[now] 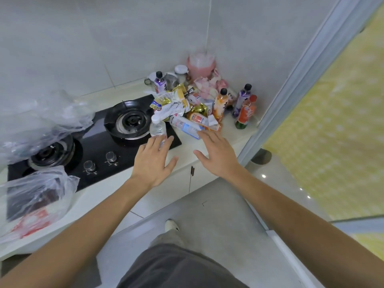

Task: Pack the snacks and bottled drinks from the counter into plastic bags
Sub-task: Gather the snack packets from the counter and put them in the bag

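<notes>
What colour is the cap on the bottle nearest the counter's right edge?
Red cap, head view.

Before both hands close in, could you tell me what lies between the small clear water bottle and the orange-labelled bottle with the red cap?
In the head view, the snack packet heap and a lying bottle lie between them.

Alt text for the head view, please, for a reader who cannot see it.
Both open hands reach toward a pile of snacks and bottled drinks on a kitchen counter: left hand at a clear water bottle, right hand beside it. Plastic bags lie over a gas stove.

Soft even light; edges warped, perhaps motion-blurred.
</notes>
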Demonstrator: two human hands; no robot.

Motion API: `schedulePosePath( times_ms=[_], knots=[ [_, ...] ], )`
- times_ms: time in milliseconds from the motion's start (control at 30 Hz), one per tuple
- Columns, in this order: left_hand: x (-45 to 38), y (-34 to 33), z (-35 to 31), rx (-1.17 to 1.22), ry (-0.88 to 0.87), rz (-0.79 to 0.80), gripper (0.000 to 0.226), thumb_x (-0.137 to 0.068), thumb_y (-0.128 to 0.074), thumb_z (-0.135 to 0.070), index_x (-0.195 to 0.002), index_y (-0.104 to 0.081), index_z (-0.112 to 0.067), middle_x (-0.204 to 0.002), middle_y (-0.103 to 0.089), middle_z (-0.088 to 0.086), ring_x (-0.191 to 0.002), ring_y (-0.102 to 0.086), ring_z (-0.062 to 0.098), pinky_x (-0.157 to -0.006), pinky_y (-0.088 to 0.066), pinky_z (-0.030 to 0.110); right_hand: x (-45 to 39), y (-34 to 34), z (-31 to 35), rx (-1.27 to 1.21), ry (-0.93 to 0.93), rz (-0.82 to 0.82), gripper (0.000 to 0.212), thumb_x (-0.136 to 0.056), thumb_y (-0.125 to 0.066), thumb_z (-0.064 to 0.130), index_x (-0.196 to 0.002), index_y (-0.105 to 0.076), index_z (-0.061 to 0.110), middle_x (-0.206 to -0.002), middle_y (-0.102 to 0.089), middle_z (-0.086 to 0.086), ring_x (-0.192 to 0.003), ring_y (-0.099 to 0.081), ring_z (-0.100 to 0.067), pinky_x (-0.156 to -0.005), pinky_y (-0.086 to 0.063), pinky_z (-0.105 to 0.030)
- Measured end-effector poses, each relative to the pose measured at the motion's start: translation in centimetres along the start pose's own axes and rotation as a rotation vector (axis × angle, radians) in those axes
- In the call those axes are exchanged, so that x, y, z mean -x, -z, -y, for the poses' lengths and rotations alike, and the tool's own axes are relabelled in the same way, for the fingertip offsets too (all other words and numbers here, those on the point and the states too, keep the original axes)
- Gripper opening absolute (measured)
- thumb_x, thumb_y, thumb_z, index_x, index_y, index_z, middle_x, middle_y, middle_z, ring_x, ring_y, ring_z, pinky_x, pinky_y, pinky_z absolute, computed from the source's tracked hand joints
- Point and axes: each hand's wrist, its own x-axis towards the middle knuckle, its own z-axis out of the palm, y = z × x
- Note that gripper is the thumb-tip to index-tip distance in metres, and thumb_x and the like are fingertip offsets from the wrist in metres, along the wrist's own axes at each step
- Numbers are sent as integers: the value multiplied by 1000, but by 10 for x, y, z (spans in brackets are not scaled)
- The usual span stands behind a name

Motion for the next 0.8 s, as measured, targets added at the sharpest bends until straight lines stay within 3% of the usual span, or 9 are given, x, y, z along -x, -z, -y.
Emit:
schedulePosePath(
  times_ms=[133,300,533,800],
  knots=[
    [-38,-23,-17,24,-6,11,66,-96,-40,-56,-149,-48,-16,-146,-53,10,-132,-48,30,-93,-49,46,-18,-5,-38,9,-36,5,64,-99,-58,47,-152,-45,14,-153,-48,-5,-141,-42,-26,-106,-46,-42],
    [-98,-60,-24,52,9,38,69,-95,-34,-56,-150,-44,-16,-146,-51,8,-132,-46,29,-103,-46,48,-57,-19,-89,20,-107,69,61,-100,-61,41,-151,-46,11,-153,-48,-10,-140,-43,-31,-108,-46,-48],
    [-174,-95,-16,93,68,159,64,-100,-41,-48,-154,-37,-15,-152,-46,9,-137,-41,29,-101,-46,47,-113,-41,-136,3,-125,161,55,-102,-57,35,-150,-46,9,-150,-49,-13,-132,-47,-35,-105,-47,-52],
    [-260,-111,-19,128,85,257,61,-102,-49,-42,-154,-31,-16,-141,-50,12,-128,-48,31,-94,-50,47,-153,-64,-168,-38,-209,285,62,-103,-53,39,-157,-33,17,-161,-36,-8,-142,-39,-31,-106,-42,-44]
  ],
)
